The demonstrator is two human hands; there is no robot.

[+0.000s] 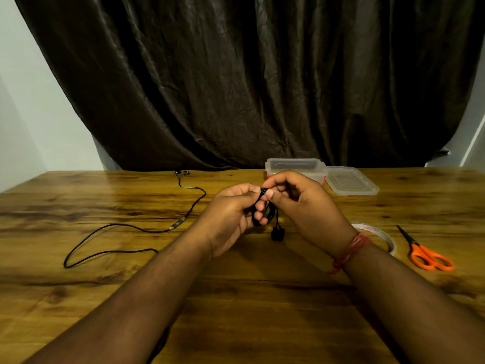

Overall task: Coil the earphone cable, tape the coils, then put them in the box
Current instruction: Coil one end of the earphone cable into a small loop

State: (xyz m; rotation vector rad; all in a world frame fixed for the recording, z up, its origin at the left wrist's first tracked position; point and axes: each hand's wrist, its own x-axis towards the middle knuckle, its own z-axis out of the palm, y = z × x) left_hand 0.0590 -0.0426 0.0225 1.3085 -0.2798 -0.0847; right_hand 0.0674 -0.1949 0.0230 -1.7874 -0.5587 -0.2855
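We hold the coiled earphone cable (262, 208) above the table (236, 298), our left hand (233, 214) curled round the loops and our right hand (296, 203) pinching their top. It looks light, limp and springy, so the loops are best pinched together where they cross. The tape roll (378, 233), scissors (425, 252) and open box (294, 166) sit near on the right, with a second cable (126, 232) lying loose on the left.

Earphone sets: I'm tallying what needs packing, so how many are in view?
2: one black coiled set held in both hands above the table's middle; one uncoiled set lying loose on the table, left.
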